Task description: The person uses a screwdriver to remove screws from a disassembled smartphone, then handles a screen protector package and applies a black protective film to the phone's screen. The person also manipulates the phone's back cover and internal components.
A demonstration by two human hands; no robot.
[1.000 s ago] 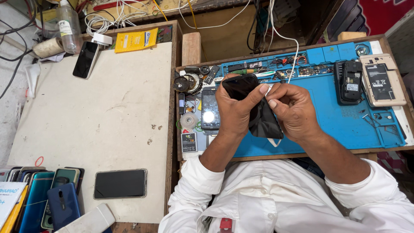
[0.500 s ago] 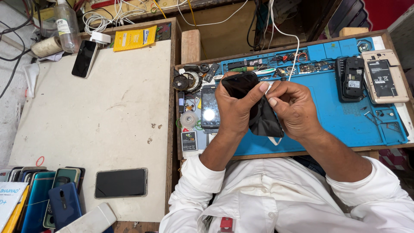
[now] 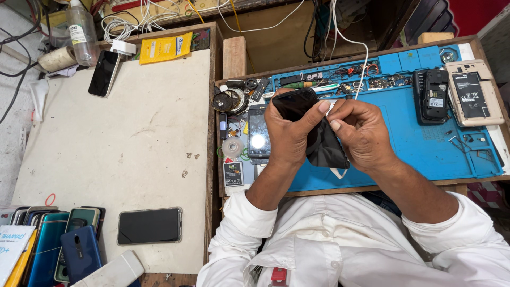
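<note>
Both hands meet above the middle of the mat (image 3: pixel 425 154), which lies on the right-hand worktop (image 3: pixel 234 53): the left hand (image 3: pixel 289 133) holds a phone (image 3: pixel 295 102), and the right hand (image 3: pixel 361 130) sits at its 3 o'clock, touching a cloth (image 3: pixel 326 151) that hangs between them. At 9 o'clock from the left hand a second phone (image 3: pixel 258 133) lies flat on the mat. At 2 o'clock from the right hand, two opened handsets (image 3: pixel 433 95) (image 3: pixel 474 95) lie side by side. On the left worktop (image 3: pixel 133 143), one phone (image 3: pixel 103 73) lies at 11 o'clock, another (image 3: pixel 149 226) at 7 o'clock, beside a stack of phones (image 3: pixel 53 239) at the near-left corner.
</note>
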